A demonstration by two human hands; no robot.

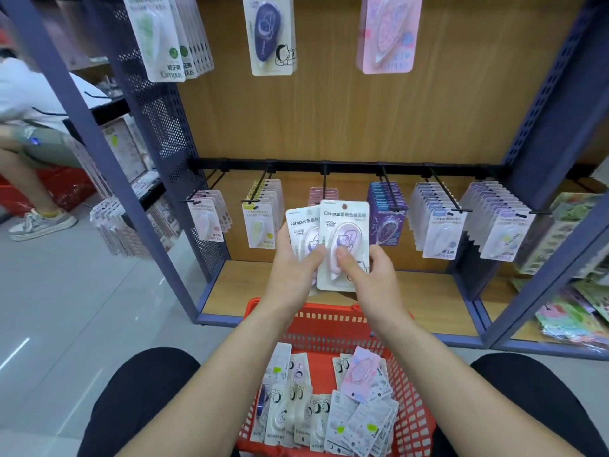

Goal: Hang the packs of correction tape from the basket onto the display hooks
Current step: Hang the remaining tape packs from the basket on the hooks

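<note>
Both forearms reach forward above the red basket (333, 319), hands raised before the middle display hook (324, 183). The left grip (293, 268) curls round a rear pack of correction tape (301, 225), thumb across its face. The right grip (372, 275) pinches the overlapping front pack (342, 222) low down, and loose packs (329, 413) lie in the basket.

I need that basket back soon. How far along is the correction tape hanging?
Partly done. The lower hooks already carry rows of hung packs. In hand: the left hand and right hand hold two white Campus packs up by the middle hook, apparently not yet on it. Left: many loose packs lie in the red basket, so plenty remains.
</note>
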